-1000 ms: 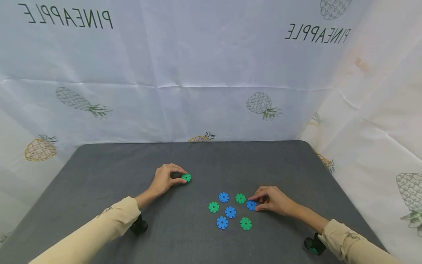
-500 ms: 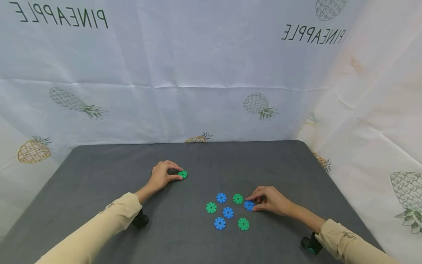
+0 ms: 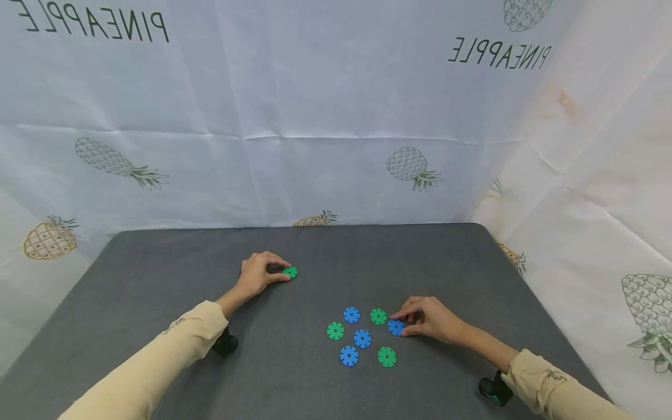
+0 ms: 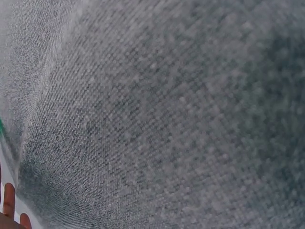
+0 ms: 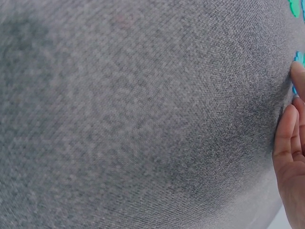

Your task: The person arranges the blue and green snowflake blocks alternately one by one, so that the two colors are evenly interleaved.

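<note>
At the middle of the table my left hand pinches a green notched disc by its edge, between thumb and fingers. To the right, my right hand has thumb and fingertip on opposite edges of a blue notched disc, which looks flat on the table. In the right wrist view that hand shows at the right edge, partly covering the blue disc. The left wrist view catches only a few fingertips and a green sliver of disc.
Left of my right hand lie more loose discs: a green disc, another green disc, a third green disc, and blue discs among them. The dark grey table meets a white pineapple-print cloth at the back.
My left hand has moved slightly toward the table's far edge with the green disc. The right hand stays on the blue disc. The head view has shifted a little.
</note>
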Available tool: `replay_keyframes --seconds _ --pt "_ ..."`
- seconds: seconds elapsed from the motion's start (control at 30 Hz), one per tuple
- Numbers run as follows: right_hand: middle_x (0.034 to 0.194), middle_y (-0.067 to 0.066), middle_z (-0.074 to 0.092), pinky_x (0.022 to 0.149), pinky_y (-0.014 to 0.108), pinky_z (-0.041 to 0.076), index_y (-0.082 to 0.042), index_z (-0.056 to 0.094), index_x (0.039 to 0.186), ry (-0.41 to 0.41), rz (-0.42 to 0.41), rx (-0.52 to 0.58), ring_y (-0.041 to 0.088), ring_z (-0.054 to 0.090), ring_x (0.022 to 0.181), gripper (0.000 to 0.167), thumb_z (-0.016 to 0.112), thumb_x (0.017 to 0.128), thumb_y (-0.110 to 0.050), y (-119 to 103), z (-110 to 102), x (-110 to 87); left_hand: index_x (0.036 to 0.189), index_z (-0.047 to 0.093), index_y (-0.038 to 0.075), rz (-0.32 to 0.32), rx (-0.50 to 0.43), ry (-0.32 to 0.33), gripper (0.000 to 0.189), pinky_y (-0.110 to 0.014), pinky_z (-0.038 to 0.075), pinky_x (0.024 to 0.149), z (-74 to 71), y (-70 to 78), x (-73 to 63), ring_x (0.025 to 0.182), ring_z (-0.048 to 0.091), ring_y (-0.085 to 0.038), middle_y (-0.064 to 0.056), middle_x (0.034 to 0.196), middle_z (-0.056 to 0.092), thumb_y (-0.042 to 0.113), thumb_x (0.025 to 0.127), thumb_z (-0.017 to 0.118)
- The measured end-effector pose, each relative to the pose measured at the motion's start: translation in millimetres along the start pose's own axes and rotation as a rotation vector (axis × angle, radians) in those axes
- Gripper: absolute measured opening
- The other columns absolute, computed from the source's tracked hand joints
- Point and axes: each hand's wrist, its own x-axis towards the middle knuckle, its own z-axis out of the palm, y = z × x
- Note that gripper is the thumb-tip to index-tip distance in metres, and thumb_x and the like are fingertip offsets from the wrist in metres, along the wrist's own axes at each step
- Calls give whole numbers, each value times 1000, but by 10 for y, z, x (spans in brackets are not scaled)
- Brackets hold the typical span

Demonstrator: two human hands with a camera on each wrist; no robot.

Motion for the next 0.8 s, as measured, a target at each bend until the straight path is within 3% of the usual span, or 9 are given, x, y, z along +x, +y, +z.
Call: replay_keyframes --seconds 0.13,0.8 --pt "93 1 65 60 22 52 -3 74 108 6 -20 -7 6 54 75 28 76 81 -14 -2 -1 -1 100 77 10 -31 29 -25 26 -54 33 83 13 -2 20 101 58 -33 -11 104 69 19 75 81" --pt "93 0 65 61 22 52 -3 74 108 6 -19 -5 10 55 75 28 77 81 -12 -23 -2 0 98 76 8 -49 38 -43 25 -57 30 83 -74 -93 -57 104 54 -38 -15 109 64 17 76 81"
